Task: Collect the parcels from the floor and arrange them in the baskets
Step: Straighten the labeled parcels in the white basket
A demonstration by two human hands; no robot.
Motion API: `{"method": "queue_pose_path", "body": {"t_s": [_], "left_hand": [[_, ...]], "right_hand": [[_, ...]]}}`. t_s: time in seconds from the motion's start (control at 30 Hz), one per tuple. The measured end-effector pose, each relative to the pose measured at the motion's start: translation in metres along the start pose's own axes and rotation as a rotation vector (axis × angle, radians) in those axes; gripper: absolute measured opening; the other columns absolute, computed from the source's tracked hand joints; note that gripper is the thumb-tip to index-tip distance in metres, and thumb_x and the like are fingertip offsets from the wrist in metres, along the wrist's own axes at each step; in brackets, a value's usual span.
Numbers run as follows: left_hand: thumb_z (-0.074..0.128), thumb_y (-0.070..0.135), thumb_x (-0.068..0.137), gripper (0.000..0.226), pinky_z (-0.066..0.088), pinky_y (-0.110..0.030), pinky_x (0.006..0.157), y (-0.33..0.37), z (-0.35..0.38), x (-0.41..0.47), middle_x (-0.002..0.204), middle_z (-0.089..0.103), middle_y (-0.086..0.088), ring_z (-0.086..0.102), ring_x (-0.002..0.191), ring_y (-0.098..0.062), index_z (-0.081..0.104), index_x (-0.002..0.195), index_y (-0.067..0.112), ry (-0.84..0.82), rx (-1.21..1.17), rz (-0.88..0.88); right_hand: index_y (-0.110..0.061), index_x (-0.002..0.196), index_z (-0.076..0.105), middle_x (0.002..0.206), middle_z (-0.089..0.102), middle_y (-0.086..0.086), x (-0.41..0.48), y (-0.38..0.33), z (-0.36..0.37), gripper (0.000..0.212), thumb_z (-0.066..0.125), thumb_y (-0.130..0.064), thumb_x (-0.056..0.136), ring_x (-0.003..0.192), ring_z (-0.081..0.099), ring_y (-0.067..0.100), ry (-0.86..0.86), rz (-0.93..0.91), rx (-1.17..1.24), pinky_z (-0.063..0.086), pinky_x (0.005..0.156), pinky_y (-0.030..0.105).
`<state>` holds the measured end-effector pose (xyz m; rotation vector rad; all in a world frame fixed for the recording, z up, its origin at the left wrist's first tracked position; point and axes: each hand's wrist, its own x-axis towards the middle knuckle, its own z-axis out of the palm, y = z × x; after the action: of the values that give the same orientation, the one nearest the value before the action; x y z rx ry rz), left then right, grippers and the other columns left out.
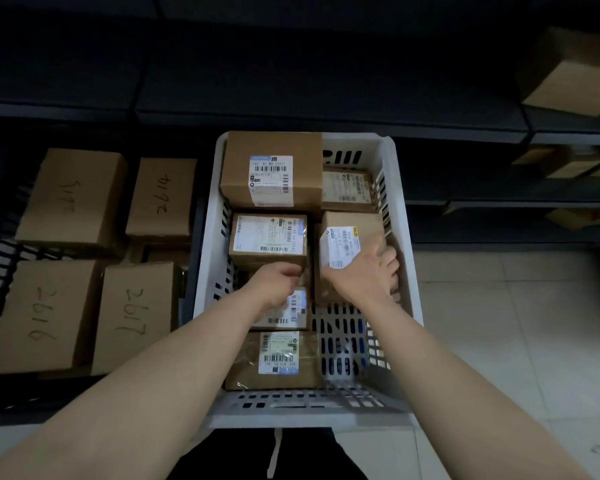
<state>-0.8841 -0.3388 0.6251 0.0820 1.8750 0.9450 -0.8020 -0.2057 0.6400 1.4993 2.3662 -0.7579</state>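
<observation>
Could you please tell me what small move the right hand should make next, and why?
Probably set the small brown cardboard box with the white label down and release the grip: the right hand holds it inside the white slotted plastic basket, beside bare basket floor; the left hand grips the neighbouring labelled box.

I'm watching a dim room where the light is catching only the white basket (291, 415) and the pale floor (499, 323) nearest me, while the shelves (291, 81) behind are sinking into near black. The wide lens is bending the edges. The box (572, 71) at upper right is smearing into blur, and the labels (271, 180) are glaring pale, their print coming through too soft to read.
</observation>
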Motion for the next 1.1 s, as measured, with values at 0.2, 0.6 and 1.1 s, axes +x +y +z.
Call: {"method": "queue_pose_path", "body": {"t_s": [0.2,0.6,1.1], "left_hand": [[0.051,0.004,0.093,0.026,0.054,-0.036,0.075,0.001,0.008,-0.012,0.095,0.068,-0.01,0.066,0.079,-0.022,0.061,0.114,0.015,-0.076,-0.091,-0.042],[0.05,0.005,0.094,0.035,0.043,-0.028,0.079,-0.02,0.028,-0.011,0.123,0.065,-0.004,0.061,0.112,-0.02,0.065,0.125,0.014,-0.269,0.347,-0.012],[0.035,0.008,0.1,0.046,0.035,-0.032,0.105,-0.063,0.017,-0.003,0.152,0.037,-0.01,0.039,0.136,-0.026,0.043,0.144,0.014,-0.314,0.864,-0.066]], "right_hand": [[-0.02,0.152,0.002,0.151,0.021,0.024,-0.052,0.025,-0.02,0.121,0.071,-0.064,0.063,0.138,0.022,0.041,-0.237,0.004,-0.035,0.028,0.112,0.049],[-0.008,0.147,0.023,0.146,0.035,0.024,-0.077,0.044,-0.021,0.118,0.056,-0.082,0.062,0.136,0.034,0.039,-0.261,0.02,-0.381,0.036,0.108,0.043],[-0.013,0.152,-0.007,0.151,0.014,0.029,-0.056,0.067,0.052,0.126,0.076,-0.055,0.067,0.133,0.031,0.044,-0.316,0.103,-0.322,0.046,0.099,0.048]]}}
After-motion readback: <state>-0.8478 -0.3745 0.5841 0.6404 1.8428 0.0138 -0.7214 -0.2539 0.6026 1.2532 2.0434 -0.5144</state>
